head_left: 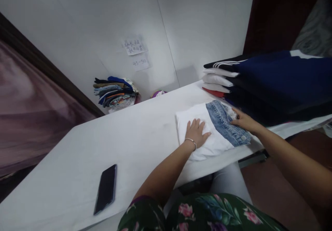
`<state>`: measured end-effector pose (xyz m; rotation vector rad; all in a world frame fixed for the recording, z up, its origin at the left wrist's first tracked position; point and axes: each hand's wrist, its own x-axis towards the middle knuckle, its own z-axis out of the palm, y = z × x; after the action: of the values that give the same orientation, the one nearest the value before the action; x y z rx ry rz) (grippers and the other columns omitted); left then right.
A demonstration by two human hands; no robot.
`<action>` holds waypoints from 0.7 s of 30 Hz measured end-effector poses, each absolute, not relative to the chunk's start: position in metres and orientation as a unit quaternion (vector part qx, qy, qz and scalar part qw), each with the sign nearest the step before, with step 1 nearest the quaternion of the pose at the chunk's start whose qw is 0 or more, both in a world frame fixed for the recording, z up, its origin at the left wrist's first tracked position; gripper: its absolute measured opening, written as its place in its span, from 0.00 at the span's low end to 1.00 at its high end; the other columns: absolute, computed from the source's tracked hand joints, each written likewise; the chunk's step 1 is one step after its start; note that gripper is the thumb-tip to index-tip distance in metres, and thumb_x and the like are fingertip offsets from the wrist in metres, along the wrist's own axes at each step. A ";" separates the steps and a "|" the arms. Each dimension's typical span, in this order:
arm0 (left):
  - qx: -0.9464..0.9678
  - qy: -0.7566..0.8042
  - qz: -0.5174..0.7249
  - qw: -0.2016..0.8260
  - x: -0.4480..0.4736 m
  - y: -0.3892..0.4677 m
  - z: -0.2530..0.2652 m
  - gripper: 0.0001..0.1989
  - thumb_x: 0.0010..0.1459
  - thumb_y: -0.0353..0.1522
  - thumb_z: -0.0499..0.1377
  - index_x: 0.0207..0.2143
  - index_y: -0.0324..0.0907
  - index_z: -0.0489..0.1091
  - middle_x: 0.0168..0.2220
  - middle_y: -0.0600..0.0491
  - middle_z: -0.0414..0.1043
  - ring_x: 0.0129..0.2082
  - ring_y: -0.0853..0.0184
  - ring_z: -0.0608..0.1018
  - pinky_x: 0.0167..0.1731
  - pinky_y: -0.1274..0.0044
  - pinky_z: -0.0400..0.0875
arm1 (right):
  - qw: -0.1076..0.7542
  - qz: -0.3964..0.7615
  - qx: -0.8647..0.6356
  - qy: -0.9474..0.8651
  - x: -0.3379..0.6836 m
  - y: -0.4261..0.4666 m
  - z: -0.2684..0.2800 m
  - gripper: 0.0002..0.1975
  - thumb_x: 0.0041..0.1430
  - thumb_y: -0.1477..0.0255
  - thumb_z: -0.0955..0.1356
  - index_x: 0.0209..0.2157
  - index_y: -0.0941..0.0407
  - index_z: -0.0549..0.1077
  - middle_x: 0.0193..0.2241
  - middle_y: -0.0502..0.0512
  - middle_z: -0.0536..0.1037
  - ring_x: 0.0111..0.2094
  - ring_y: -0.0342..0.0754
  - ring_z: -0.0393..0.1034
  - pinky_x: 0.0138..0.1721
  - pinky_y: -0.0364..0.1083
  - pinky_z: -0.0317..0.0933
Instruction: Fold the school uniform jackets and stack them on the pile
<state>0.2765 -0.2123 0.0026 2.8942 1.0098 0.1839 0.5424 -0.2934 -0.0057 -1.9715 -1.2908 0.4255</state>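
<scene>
A folded white garment [194,114] with a blue denim band [220,122] lies flat on the white table near its front edge. The denim part has rows of stitching and a button at its lower corner. My left hand [196,133], with a bracelet at the wrist, rests flat on the white cloth with its fingers spread. At the denim end, my right hand [243,121] grips the edge, thumb over the cloth and the other fingers partly hidden.
Dark blue, black and white folded clothes are piled in a tall stack [272,82] to the right. A dark phone [105,188] lies at the table's [129,148] left front. Beyond the far edge stands another clothes pile [115,91]. Handwritten papers [135,45] hang on the wall.
</scene>
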 end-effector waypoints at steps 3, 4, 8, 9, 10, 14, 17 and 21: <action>0.942 0.331 0.056 0.027 0.282 -0.212 -0.006 0.36 0.61 0.52 0.38 0.65 0.42 0.51 0.67 0.47 0.45 0.67 0.56 0.47 0.64 0.58 0.39 | 0.252 0.017 -0.800 -0.544 0.517 -0.297 0.020 0.37 0.50 0.66 0.66 0.62 0.59 0.58 0.60 0.67 0.61 0.57 0.67 0.59 0.54 0.62 0.58; 0.942 0.331 0.059 0.026 0.284 -0.212 -0.007 0.36 0.61 0.52 0.38 0.65 0.42 0.51 0.67 0.47 0.45 0.67 0.56 0.47 0.64 0.58 0.39 | 0.238 -0.038 -0.781 -0.577 0.503 -0.299 0.029 0.35 0.53 0.64 0.65 0.62 0.58 0.58 0.62 0.66 0.57 0.60 0.68 0.55 0.55 0.63 0.55; 0.941 0.329 0.075 0.041 0.287 -0.215 -0.007 0.36 0.61 0.53 0.40 0.64 0.42 0.52 0.67 0.45 0.47 0.67 0.55 0.47 0.63 0.57 0.40 | 0.222 -0.108 -0.670 -0.701 0.447 -0.296 0.046 0.32 0.61 0.58 0.59 0.64 0.56 0.54 0.66 0.60 0.50 0.65 0.60 0.45 0.61 0.60 0.46; 0.941 0.324 0.082 0.051 0.286 -0.214 -0.006 0.36 0.60 0.53 0.41 0.64 0.42 0.53 0.66 0.45 0.49 0.67 0.55 0.48 0.63 0.56 0.41 | 0.203 -0.103 -0.675 -0.702 0.441 -0.293 0.041 0.33 0.62 0.56 0.58 0.64 0.57 0.54 0.66 0.60 0.50 0.65 0.60 0.44 0.62 0.61 0.43; 0.942 0.316 0.093 0.065 0.284 -0.213 -0.003 0.34 0.61 0.51 0.43 0.63 0.42 0.55 0.66 0.46 0.51 0.66 0.55 0.50 0.63 0.57 0.42 | 0.178 -0.090 -0.695 -0.691 0.440 -0.289 0.033 0.33 0.62 0.55 0.57 0.64 0.57 0.55 0.65 0.61 0.51 0.65 0.60 0.43 0.62 0.63 0.42; 0.905 0.337 0.221 0.131 0.260 -0.185 0.014 0.21 0.62 0.41 0.51 0.54 0.45 0.66 0.63 0.49 0.58 0.64 0.61 0.56 0.64 0.63 0.46 | 0.096 -0.008 -0.770 -0.630 0.464 -0.276 -0.004 0.35 0.62 0.51 0.52 0.63 0.57 0.57 0.65 0.61 0.53 0.65 0.59 0.45 0.61 0.64 0.43; 0.774 0.476 0.320 0.270 0.238 -0.145 0.026 0.16 0.60 0.37 0.55 0.50 0.44 0.69 0.60 0.47 0.63 0.61 0.61 0.61 0.61 0.67 0.54 | 0.086 -0.002 -0.769 -0.633 0.478 -0.274 -0.016 0.36 0.62 0.49 0.50 0.64 0.55 0.56 0.66 0.58 0.50 0.66 0.58 0.42 0.61 0.63 0.42; 0.585 0.582 0.263 0.499 0.228 -0.099 0.023 0.21 0.60 0.45 0.54 0.47 0.39 0.69 0.49 0.42 0.72 0.46 0.59 0.76 0.43 0.69 0.72 | 0.081 0.004 -0.768 -0.635 0.478 -0.274 -0.014 0.37 0.62 0.49 0.50 0.65 0.55 0.54 0.66 0.58 0.50 0.66 0.58 0.42 0.62 0.63 0.40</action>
<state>0.2280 -0.0990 0.0229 1.4165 1.4089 0.6370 0.4782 -0.2743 -0.0142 -2.2951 -1.8984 0.0127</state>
